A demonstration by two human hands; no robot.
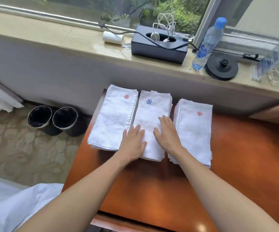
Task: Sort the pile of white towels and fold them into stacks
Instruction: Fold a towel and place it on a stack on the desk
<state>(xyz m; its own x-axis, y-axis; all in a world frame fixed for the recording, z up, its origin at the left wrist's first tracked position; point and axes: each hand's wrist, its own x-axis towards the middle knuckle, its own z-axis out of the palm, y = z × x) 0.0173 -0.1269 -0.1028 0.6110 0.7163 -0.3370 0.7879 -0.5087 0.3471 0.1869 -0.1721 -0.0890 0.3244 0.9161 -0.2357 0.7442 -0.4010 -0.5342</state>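
I am pressing left hand (132, 141) and right hand (167, 134), both flat with fingers spread, onto the blue-flowered middle stack of folded white terry towels (152, 113), sitting on the glossy orange-brown wooden table (235, 156). Uneven sideways pressure is risking layers sliding into the adjoining red-flowered left stack (112, 118).

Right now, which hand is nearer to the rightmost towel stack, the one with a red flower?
Right. The right hand rests flat on the middle stack, beside the rightmost stack; the left hand lies at the middle stack's left edge, farther away.
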